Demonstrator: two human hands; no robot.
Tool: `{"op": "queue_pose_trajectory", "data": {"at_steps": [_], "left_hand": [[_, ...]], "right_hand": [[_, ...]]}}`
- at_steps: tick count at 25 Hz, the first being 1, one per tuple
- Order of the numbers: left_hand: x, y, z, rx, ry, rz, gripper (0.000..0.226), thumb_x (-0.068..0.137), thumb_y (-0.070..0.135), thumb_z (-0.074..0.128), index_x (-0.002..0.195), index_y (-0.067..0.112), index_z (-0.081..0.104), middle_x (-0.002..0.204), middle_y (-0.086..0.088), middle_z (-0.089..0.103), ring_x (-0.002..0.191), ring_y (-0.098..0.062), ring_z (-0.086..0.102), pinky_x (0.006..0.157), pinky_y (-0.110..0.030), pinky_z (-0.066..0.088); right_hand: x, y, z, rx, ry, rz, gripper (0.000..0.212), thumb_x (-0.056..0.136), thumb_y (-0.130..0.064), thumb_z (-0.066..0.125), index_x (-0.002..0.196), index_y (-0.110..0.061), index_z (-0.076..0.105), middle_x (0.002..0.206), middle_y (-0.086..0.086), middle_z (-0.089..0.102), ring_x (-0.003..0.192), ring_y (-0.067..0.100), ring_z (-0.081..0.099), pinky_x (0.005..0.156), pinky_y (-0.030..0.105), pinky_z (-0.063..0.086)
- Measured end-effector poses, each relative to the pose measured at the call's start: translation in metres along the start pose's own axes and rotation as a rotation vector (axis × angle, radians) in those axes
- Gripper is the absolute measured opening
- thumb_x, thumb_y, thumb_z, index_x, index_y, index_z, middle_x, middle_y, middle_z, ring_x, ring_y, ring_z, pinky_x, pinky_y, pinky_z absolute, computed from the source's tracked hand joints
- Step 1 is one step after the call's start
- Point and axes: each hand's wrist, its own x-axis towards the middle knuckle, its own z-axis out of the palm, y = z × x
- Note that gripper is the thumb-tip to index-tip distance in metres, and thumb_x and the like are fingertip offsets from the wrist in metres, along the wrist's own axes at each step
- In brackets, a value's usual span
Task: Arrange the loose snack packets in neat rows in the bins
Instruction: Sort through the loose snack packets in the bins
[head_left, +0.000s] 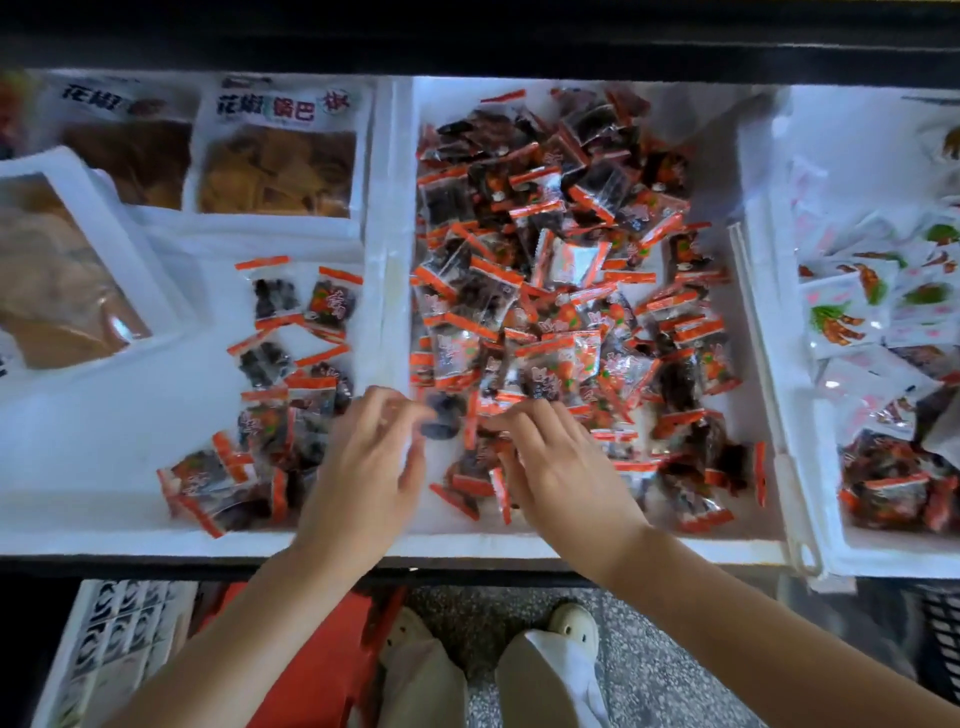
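The middle white bin (400, 291) holds a jumbled heap of loose snack packets (561, 270), clear with red edges and dark contents. In the left bin (104, 447), several of the same packets (291, 332) lie in rough columns along its right side. Both hands are at the near end of the middle bin. My left hand (363, 467) has its fingers curled and pinches the left side of a dark packet (441, 418). My right hand (556, 467) grips that packet's red right edge, with its fingers bent down onto the heap.
Large bags of brown crisps (275, 156) lie at the back of the left bin, and a tilted white box (78, 260) lies at its far left. A right bin (810, 415) holds white and red packets. Below are a red crate (322, 665), a white crate (114, 639) and my shoes.
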Motion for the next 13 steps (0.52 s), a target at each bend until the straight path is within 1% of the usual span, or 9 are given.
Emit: {"op": "queue_pose_trajectory", "data": {"at_steps": [2,5,6,7,8,9,10,11,13], "left_hand": [[-0.024,-0.044,-0.023,0.029,0.097,-0.122,0.027,0.079,-0.004,0.066,0.103,0.007,0.062,0.104,-0.009,0.053,0.099,-0.027,0.054,0.092,-0.033,0.039],[-0.055,-0.114,-0.041,0.082,0.112,-0.415,0.039,0.078,0.0,0.073,0.114,0.006,0.06,0.113,-0.016,0.051,0.103,-0.039,0.054,0.092,-0.054,0.045],[-0.063,-0.135,-0.039,0.055,0.059,-0.519,0.042,0.078,0.009,0.077,0.117,0.004,0.06,0.116,-0.02,0.052,0.106,-0.043,0.054,0.094,-0.055,0.044],[-0.067,-0.147,-0.045,-0.03,-0.028,-0.598,0.046,0.078,0.024,0.078,0.118,0.007,0.062,0.118,-0.02,0.056,0.109,-0.041,0.055,0.096,-0.054,0.045],[-0.068,-0.155,-0.048,-0.177,-0.124,-0.637,0.048,0.076,0.041,0.076,0.116,0.016,0.063,0.117,-0.014,0.061,0.11,-0.033,0.059,0.097,-0.051,0.046],[-0.069,-0.158,-0.05,-0.288,-0.23,-0.632,0.048,0.074,0.056,0.072,0.112,0.028,0.063,0.117,-0.003,0.064,0.109,-0.023,0.061,0.098,-0.047,0.047],[-0.071,-0.161,-0.05,-0.355,-0.351,-0.591,0.046,0.075,0.063,0.069,0.111,0.035,0.06,0.119,0.008,0.061,0.111,-0.012,0.058,0.101,-0.042,0.045],[-0.073,-0.159,-0.052,-0.339,-0.463,-0.519,0.043,0.079,0.061,0.067,0.114,0.037,0.057,0.122,0.015,0.054,0.115,-0.005,0.052,0.103,-0.034,0.042],[-0.078,-0.159,-0.052,-0.283,-0.501,-0.419,0.045,0.084,0.05,0.067,0.123,0.034,0.054,0.125,0.018,0.042,0.118,0.001,0.042,0.101,-0.021,0.036]], "right_hand": [[0.013,-0.031,0.014,0.062,-0.02,-0.045,0.026,0.082,-0.016,0.053,0.106,-0.008,0.058,0.095,0.008,0.059,0.085,0.027,0.059,0.074,0.032,0.052],[0.034,-0.075,0.045,0.098,-0.135,-0.084,0.041,0.077,-0.014,0.071,0.114,-0.006,0.057,0.104,0.01,0.059,0.094,0.026,0.06,0.081,0.033,0.055],[0.044,-0.088,0.054,0.115,-0.213,-0.096,0.045,0.08,-0.015,0.069,0.12,-0.003,0.054,0.112,0.013,0.057,0.102,0.028,0.058,0.088,0.036,0.053],[0.055,-0.102,0.064,0.131,-0.313,-0.103,0.053,0.084,-0.018,0.065,0.13,-0.001,0.045,0.124,0.016,0.051,0.115,0.031,0.051,0.099,0.037,0.046],[0.068,-0.114,0.072,0.123,-0.439,-0.096,0.065,0.088,-0.024,0.062,0.141,-0.001,0.032,0.139,0.017,0.039,0.13,0.032,0.038,0.11,0.036,0.034],[0.08,-0.121,0.079,0.089,-0.56,-0.092,0.077,0.089,-0.032,0.06,0.147,-0.003,0.017,0.15,0.016,0.024,0.14,0.03,0.022,0.115,0.035,0.02],[0.091,-0.128,0.085,0.016,-0.659,-0.108,0.086,0.089,-0.037,0.06,0.149,-0.006,0.008,0.155,0.013,0.013,0.144,0.028,0.011,0.117,0.035,0.012],[0.101,-0.132,0.09,-0.062,-0.72,-0.13,0.088,0.087,-0.04,0.062,0.15,-0.009,0.008,0.156,0.011,0.01,0.145,0.027,0.007,0.117,0.036,0.011],[0.112,-0.136,0.096,-0.117,-0.728,-0.165,0.078,0.086,-0.039,0.063,0.147,-0.013,0.022,0.153,0.009,0.022,0.141,0.026,0.017,0.113,0.037,0.021]]}}
